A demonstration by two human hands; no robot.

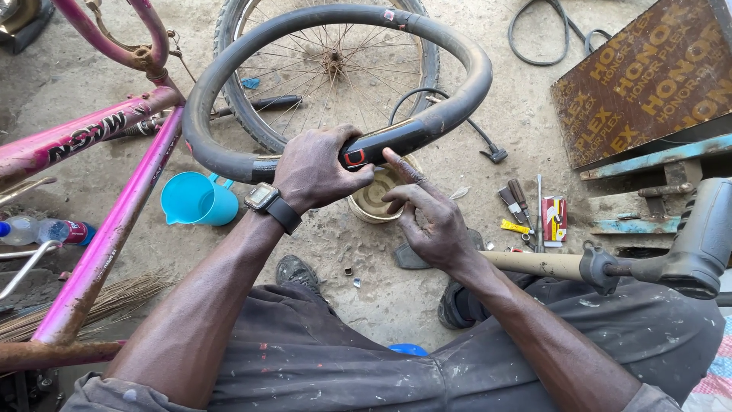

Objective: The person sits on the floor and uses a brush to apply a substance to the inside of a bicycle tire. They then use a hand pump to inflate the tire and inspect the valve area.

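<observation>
Head view: left hand (316,169) grips inner tube (427,122), right hand (428,217) forefinger pressing its patch (355,157).

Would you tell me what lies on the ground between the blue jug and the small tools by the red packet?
A round tin lies between the blue jug and the small tools, partly behind the right hand, in the head view.

A pink steel bicycle frame (114,221) slants across the left of the dusty concrete floor (526,122), a turquoise plastic jug (197,200) just beside it. Behind stands a spoked bicycle wheel (328,69). A round metal tin (374,200) sits on the floor (its contents unclear). Small hand tools (526,204) lie near a brown printed board (648,76); a straw broom (107,297) lies at lower left.
</observation>
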